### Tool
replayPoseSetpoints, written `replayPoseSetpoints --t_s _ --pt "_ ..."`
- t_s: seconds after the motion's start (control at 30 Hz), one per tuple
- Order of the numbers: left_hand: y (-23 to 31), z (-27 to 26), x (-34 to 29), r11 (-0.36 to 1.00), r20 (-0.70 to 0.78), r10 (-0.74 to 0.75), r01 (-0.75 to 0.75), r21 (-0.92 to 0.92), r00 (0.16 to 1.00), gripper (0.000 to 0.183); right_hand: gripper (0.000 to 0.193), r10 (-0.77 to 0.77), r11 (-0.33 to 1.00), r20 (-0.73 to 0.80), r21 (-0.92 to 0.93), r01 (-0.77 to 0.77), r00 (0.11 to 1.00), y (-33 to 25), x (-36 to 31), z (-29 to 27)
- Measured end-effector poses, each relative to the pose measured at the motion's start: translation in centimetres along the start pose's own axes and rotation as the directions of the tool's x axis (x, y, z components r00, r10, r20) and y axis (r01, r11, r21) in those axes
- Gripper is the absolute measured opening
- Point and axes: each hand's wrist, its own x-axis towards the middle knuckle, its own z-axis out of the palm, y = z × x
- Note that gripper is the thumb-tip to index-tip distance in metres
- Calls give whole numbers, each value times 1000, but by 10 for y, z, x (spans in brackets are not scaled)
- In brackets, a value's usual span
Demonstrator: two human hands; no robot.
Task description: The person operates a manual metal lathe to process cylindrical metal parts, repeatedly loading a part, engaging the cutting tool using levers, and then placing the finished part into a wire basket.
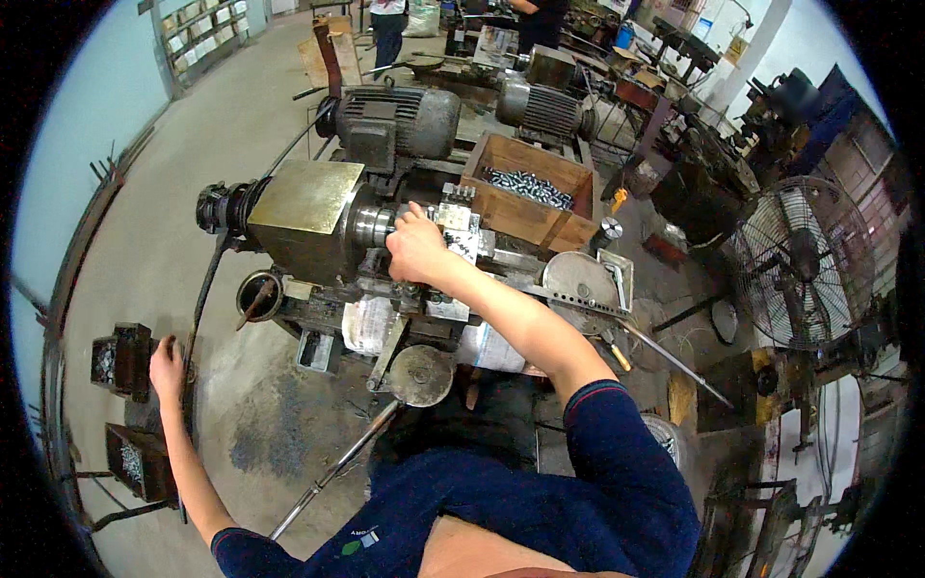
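Observation:
At the spindle end of a small lathe, my right hand point(419, 249) is closed, its fingers bent beside the bright metal chuck point(374, 225). What those fingers hold is hidden. The lathe's boxy headstock point(306, 204) with a brass-coloured top stands just left of it. Far out to the left, my left hand point(166, 370) is beside a dark bin point(131, 383) of small metal parts. Its fingers are drawn together, and anything between them is too small to make out. Below it sits a second bin point(154, 453) with shiny small pieces.
A wooden box point(511, 217) of small metal pieces stands behind the lathe, near an electric motor point(401, 122). A round handwheel point(421, 375) and a long metal bar point(332, 472) lie close to my body. A caged fan point(800, 260) is on the right; people stand farther back.

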Motion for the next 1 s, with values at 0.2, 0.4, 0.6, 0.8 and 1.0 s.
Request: replayPoseSetpoints --t_s 0.2,0.4,0.6,0.8,1.0 --pt "-19 30 -67 875 88 -470 450 177 878 64 28 32 986 135 160 -53 990 15 30 8" --pt "81 20 -102 864 124 -496 475 166 859 55 28 28 991 170 126 -50 985 22 49 5" --pt "99 14 -105 890 157 -454 438 124 877 42 26 33 999 105 -15 -32 994 16 38 4" --pt "56 -8 -90 945 544 -204 309 -108 814 29 29 77 987 -90 147 -63 993 72 -22 -53" --pt "51 49 -51 570 628 -87 555 -605 773 17 30 519 849 -154 -24 -528 841 194 -85 -29"
